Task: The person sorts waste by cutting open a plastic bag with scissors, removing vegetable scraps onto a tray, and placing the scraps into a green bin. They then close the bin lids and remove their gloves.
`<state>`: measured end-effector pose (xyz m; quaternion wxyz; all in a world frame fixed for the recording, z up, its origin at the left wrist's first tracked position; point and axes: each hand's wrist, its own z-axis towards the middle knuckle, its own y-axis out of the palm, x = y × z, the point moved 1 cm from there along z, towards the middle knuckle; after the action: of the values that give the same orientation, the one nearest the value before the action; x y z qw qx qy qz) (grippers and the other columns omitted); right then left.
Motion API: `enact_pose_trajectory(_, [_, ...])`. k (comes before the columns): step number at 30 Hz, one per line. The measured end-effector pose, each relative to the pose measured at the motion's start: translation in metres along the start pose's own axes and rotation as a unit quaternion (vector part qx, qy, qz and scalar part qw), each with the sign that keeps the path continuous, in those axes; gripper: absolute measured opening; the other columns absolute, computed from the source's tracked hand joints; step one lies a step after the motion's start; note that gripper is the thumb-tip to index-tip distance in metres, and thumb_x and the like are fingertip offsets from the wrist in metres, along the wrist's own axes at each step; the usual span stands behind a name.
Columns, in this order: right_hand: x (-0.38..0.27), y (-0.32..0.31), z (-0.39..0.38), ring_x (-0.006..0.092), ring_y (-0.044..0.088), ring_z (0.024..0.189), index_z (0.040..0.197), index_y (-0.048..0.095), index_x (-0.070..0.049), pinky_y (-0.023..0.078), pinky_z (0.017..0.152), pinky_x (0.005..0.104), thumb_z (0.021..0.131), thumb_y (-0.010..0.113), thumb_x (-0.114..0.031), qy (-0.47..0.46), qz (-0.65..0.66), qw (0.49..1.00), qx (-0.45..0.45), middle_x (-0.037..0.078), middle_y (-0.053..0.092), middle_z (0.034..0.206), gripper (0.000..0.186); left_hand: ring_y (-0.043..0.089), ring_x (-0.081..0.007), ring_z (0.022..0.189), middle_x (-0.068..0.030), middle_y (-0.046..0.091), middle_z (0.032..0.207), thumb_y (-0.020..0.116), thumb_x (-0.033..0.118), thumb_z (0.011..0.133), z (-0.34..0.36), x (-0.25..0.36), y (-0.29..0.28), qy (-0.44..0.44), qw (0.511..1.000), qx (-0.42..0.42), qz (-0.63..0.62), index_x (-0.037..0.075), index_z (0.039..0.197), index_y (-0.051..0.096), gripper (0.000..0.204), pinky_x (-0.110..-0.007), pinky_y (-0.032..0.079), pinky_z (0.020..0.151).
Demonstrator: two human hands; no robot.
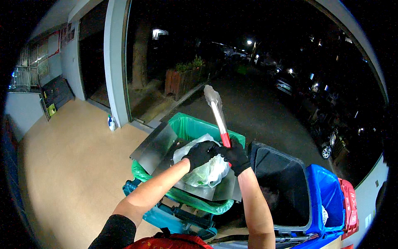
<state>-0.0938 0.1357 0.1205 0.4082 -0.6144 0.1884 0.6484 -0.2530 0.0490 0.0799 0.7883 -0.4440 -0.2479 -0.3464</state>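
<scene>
My black-gloved right hand (pixel 237 157) is wrapped round the red handle of a pair of tongs (pixel 219 118), whose pale tips point up and away. Close beside it, my gloved left hand (pixel 202 155) has its fingers closed on the top of a translucent white plastic bag (pixel 212 171). Something green shows faintly through the bag's side. Beneath the bag, a grey metal sheet (pixel 153 143) lies across a teal wheeled bin (pixel 159 216) lined with a green bag (pixel 188 123). Dark scraps sit on the sheet next to my left hand.
Right of the teal bin stand a dark grey bin (pixel 278 182), a blue-lined bin (pixel 329 193) and a red bin (pixel 349 203). A spray bottle (pixel 111 123) stands by the pale post (pixel 115 62). Beyond are a wooden planter (pixel 176 83) and a dark road (pixel 253 112).
</scene>
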Motion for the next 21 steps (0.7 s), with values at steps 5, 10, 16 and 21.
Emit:
enact_pose_trajectory(5, [-0.012, 0.028, -0.025, 0.0109, 0.052, 0.048, 0.098, 0.063, -0.007, 0.04, 0.043, 0.026, 0.078, 0.077, -0.015, 0.073, 0.063, 0.994, 0.046, 0.0, 0.057, 0.066, 0.026, 0.064, -0.0336, 0.084, -0.0149, 0.063, 0.089, 0.058, 0.003, 0.085, -0.003, 0.01, 0.003, 0.048, 0.981, 0.145, 0.123, 0.006, 0.092, 0.064, 0.01, -0.04, 0.051, 0.074])
enact_pose_trajectory(10, [-0.014, 0.03, -0.041, 0.0089, 0.049, 0.047, 0.093, 0.059, -0.008, 0.039, 0.042, 0.0258, 0.08, 0.076, -0.014, 0.078, 0.196, 0.975, 0.071, -0.001, 0.054, 0.064, 0.022, 0.064, -0.0378, 0.084, -0.0161, 0.062, 0.091, 0.057, 0.004, 0.084, -0.007, 0.009, 0.009, 0.07, 0.962, 0.156, 0.212, 0.009, 0.092, 0.063, 0.011, -0.046, 0.05, 0.072])
enact_pose_trajectory(16, [0.02, 0.006, -0.02, 0.0383, 0.066, 0.081, 0.113, 0.053, -0.003, 0.053, 0.069, 0.046, 0.08, 0.071, -0.018, -0.119, -0.296, 0.935, 0.157, 0.018, 0.066, 0.091, 0.041, 0.059, -0.019, 0.068, -0.0039, 0.061, 0.083, 0.061, 0.011, 0.093, 0.0, -0.011, 0.015, -0.018, 0.996, 0.049, -0.074, 0.007, 0.095, 0.065, 0.006, -0.033, 0.046, 0.06])
enact_pose_trajectory(21, [0.051, 0.021, -0.008, 0.0427, 0.065, 0.091, 0.113, 0.054, -0.002, 0.053, 0.077, 0.0476, 0.079, 0.073, -0.02, -0.125, -0.255, 0.937, 0.204, 0.023, 0.066, 0.1, 0.043, 0.048, -0.0061, 0.058, 0.0024, 0.059, 0.078, 0.059, 0.014, 0.096, -0.008, -0.023, 0.007, -0.244, 0.888, -0.097, -0.378, 0.009, 0.099, 0.064, 0.008, -0.023, 0.039, 0.051])
